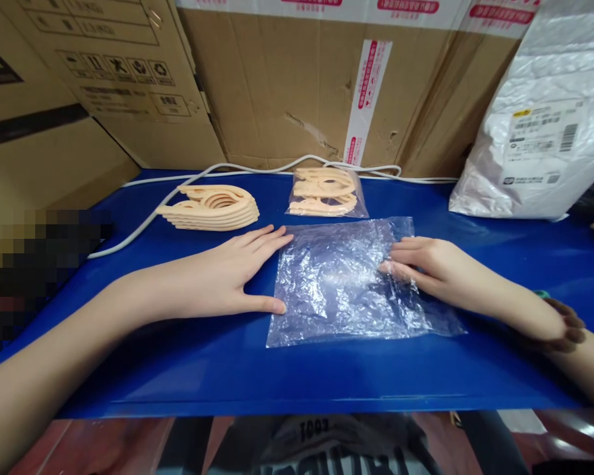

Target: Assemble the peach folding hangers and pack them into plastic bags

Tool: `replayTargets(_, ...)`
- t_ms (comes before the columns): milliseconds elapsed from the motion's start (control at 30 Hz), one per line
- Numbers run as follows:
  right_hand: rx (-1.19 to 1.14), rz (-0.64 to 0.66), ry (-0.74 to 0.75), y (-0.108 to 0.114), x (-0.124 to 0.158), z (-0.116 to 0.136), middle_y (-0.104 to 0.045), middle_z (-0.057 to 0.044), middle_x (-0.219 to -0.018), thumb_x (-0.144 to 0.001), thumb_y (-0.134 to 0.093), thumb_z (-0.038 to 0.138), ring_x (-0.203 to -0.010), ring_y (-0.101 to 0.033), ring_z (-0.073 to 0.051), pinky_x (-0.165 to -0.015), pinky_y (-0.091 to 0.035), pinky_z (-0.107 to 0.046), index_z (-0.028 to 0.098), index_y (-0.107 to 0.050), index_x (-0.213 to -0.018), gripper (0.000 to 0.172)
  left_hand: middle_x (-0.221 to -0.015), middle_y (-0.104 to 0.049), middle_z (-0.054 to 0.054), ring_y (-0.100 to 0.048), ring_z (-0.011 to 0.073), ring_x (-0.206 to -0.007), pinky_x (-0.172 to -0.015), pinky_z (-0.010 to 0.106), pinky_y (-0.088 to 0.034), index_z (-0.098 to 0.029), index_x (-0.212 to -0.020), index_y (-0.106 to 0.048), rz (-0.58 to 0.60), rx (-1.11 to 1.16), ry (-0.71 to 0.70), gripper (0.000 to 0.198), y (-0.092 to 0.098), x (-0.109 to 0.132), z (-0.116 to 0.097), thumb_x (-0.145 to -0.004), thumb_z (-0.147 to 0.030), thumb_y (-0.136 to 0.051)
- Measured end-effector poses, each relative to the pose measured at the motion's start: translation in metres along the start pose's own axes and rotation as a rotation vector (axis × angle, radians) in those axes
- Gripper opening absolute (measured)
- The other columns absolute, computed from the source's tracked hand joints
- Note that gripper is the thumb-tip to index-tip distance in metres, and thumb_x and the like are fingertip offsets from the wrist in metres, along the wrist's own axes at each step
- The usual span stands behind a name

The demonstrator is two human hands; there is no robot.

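Note:
A clear, crinkled plastic bag point(336, 280) lies flat on the blue table. My left hand point(228, 274) rests at its left edge, fingers stretched out and thumb spread at the lower left corner. Over the bag's right end, my right hand point(426, 260) has its fingers drawn together on the plastic, pinching it near the loose edge; the fingertips are partly obscured by the shiny film. Behind my left hand sits a stack of beige plastic hangers point(212, 208), apparently folded. Another clear bag holding similar beige hangers point(324, 191) lies beyond the flat bag.
Cardboard boxes point(277, 86) stand along the back and left. A white cable point(202, 173) runs across the table's rear and curves down on the left. At the back right leans a white mailing bag point(534, 132) with a label. The blue table's front edge point(327, 406) is near me.

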State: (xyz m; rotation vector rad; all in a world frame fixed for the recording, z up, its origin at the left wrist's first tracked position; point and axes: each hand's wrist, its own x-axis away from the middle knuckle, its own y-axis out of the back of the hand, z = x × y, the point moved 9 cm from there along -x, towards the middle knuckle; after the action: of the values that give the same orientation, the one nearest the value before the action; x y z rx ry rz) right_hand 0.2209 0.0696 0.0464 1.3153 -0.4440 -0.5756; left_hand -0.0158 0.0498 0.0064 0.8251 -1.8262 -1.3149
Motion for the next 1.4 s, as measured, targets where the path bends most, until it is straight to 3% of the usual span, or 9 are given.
replayTargets(133,-0.008,-0.087,0.124,0.000,0.000,0.014,-0.067,-0.012,-0.112,-0.103,-0.044,0.048,-0.102,-0.063,-0.024,-0.092,-0.050,-0.041,0.018,-0.069,-0.112,0.040,-0.169,-0.011,0.004,-0.013,0.0335,-0.156,-0.127,0.052,-0.019,-0.026,-0.163,-0.013,-0.039,-0.007,0.015,0.108,0.003,0.002,0.010,-0.081,-0.082,-0.054)
replayTargets(267,-0.019,0.018,0.152,-0.017,0.004,0.014,-0.033,-0.012,-0.164,-0.097,-0.055,0.052,-0.148,-0.037,-0.032,-0.118,-0.037,-0.051,0.026,-0.032,-0.159,0.072,-0.170,-0.011,0.002,-0.012,0.0346,-0.156,-0.126,0.052,-0.021,-0.030,-0.163,-0.010,-0.029,0.039,-0.012,0.108,0.002,0.003,0.015,-0.080,-0.080,-0.058)
replayTargets(500,-0.007,0.044,0.092,-0.022,0.006,0.007,-0.017,-0.013,-0.169,-0.093,-0.054,0.061,-0.152,-0.027,-0.034,-0.123,-0.030,-0.053,0.020,0.001,-0.164,0.098,-0.171,-0.006,0.002,-0.006,0.0343,-0.157,-0.126,0.056,-0.013,-0.036,-0.161,-0.018,-0.271,0.046,-0.104,0.097,0.050,0.010,0.010,-0.083,-0.076,-0.060)
replayTargets(667,0.016,0.022,0.132,-0.018,0.006,0.011,-0.026,-0.015,-0.166,-0.094,-0.055,0.059,-0.149,-0.034,-0.034,-0.120,-0.035,-0.055,0.020,-0.002,-0.164,0.096,-0.169,-0.015,0.010,-0.008,0.0375,-0.156,-0.125,0.057,-0.009,-0.021,-0.157,-0.029,-0.434,0.028,0.031,0.104,0.093,0.020,0.047,-0.079,-0.085,-0.052)
replayTargets(833,0.015,0.024,0.175,-0.017,0.005,0.015,-0.033,-0.015,-0.164,-0.093,-0.060,0.053,-0.148,-0.037,-0.033,-0.118,-0.037,-0.055,0.022,-0.026,-0.161,0.082,-0.161,-0.037,0.001,-0.036,0.0417,-0.145,-0.122,0.058,-0.025,-0.021,-0.155,-0.036,-0.326,0.072,0.299,0.104,0.087,0.023,0.107,-0.076,-0.084,-0.056)
replayTargets(967,-0.005,0.012,0.164,-0.012,0.004,0.016,-0.039,-0.015,-0.161,-0.090,-0.064,0.051,-0.144,-0.044,-0.033,-0.114,-0.043,-0.054,0.022,-0.049,-0.150,0.068,-0.141,-0.061,-0.001,-0.056,0.0376,-0.127,-0.117,0.060,-0.037,-0.022,-0.145,-0.051,-0.314,0.166,0.356,0.097,0.079,0.024,0.126,-0.070,-0.083,-0.066)
replayTargets(1100,-0.021,-0.084,0.212,0.005,0.006,0.025,-0.060,-0.013,-0.143,-0.092,-0.058,0.031,-0.128,-0.060,-0.029,-0.107,-0.049,-0.047,0.019,-0.070,-0.123,0.035,-0.138,-0.062,-0.005,-0.056,0.0339,-0.125,-0.117,0.058,-0.038,-0.025,-0.142,-0.053,-0.354,0.160,0.323,0.087,0.083,0.026,0.121,-0.075,-0.079,-0.066)
replayTargets(1233,-0.034,-0.301,0.140,0.032,0.014,0.021,-0.073,-0.003,-0.083,-0.088,-0.046,0.013,-0.077,-0.068,-0.020,-0.075,-0.054,-0.037,0.024,-0.064,-0.075,0.025,-0.135,-0.060,-0.005,-0.055,0.0319,-0.125,-0.117,0.053,-0.039,-0.026,-0.140,-0.055,-0.436,0.138,0.302,0.086,0.095,0.026,0.100,-0.073,-0.079,-0.066)
replayTargets(1400,-0.075,-0.543,-0.012,0.052,0.022,0.016,-0.067,-0.004,-0.083,-0.095,-0.044,0.019,-0.078,-0.066,-0.023,-0.071,-0.052,-0.038,0.027,-0.059,-0.085,0.020,-0.128,-0.059,0.002,-0.058,0.0264,-0.117,-0.108,0.043,-0.047,-0.017,-0.137,-0.054,-0.600,0.108,0.111,0.087,0.099,0.012,0.036,-0.076,-0.078,-0.066)
